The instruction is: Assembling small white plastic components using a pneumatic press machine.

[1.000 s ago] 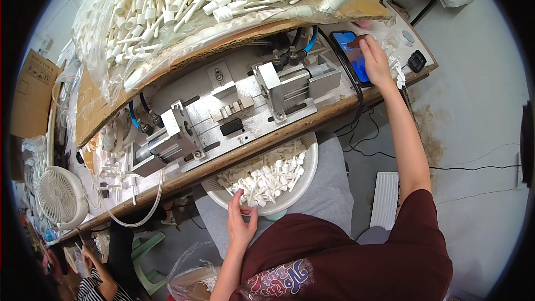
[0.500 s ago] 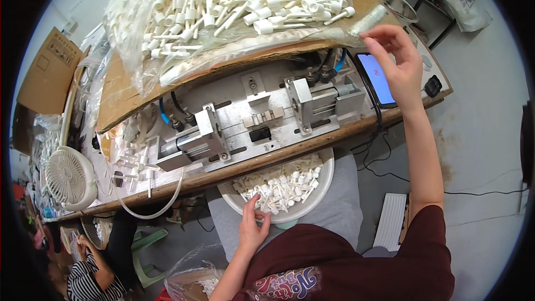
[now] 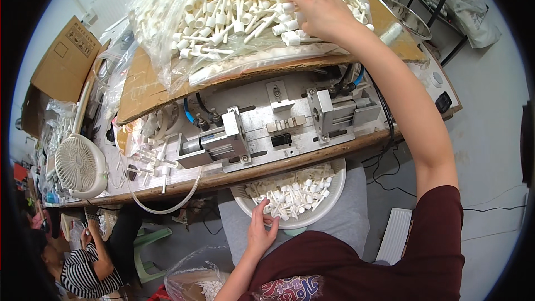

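Observation:
My right hand [image 3: 323,14] reaches over a large heap of white plastic caps with long stems [image 3: 228,8]. Its fingers are spread and slightly bent, with the fingertips at the pieces; I see nothing held in them. Down in my lap sits a round white basket [image 3: 337,189] holding more of these white capped pieces [image 3: 298,196]. Beside its near-left rim is my left hand [image 3: 262,234], thumb and fingers apart, with no piece visible between them.
Below the heap's cardboard sheet [image 3: 134,97], a metal fixture with two cylinders [image 3: 287,125] stands on the wooden-edged bench. A white fan [image 3: 81,164] and clear tubing [image 3: 161,213] are to the left. Black cables [image 3: 384,106] hang at right. A person in stripes [image 3: 89,270] works at lower left.
My right hand has moved left from above the phone to the heap, its forearm now crossing the bench's right side. The view has shifted slightly. My left hand stays by the basket.

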A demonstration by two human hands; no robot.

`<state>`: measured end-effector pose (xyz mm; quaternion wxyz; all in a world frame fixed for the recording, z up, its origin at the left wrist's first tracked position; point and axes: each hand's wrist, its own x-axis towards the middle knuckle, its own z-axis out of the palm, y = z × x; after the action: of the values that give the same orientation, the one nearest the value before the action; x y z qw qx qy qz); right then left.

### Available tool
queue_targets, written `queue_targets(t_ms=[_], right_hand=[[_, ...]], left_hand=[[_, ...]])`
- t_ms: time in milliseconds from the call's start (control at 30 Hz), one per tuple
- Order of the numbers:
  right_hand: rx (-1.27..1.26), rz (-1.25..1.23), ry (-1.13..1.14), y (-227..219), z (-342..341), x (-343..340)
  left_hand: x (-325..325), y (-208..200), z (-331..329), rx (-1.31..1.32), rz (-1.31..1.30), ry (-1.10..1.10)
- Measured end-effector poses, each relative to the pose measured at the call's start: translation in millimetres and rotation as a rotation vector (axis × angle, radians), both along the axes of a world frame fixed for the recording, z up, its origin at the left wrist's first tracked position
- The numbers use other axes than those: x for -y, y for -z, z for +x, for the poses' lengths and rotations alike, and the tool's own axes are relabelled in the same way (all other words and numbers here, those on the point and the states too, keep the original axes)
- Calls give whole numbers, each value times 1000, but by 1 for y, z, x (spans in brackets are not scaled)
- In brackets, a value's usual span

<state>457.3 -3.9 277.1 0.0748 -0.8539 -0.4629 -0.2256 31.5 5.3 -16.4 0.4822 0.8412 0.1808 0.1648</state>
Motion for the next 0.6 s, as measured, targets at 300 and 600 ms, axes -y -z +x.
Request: queue_targets(t_ms=[300,600], right_hand=[[78,45,-146,0,-19,-11],[-398,519,-321,-15,-51,6]], left_hand=[[-1,0,1,3,4,11],[0,-33,7,135,222,116]])
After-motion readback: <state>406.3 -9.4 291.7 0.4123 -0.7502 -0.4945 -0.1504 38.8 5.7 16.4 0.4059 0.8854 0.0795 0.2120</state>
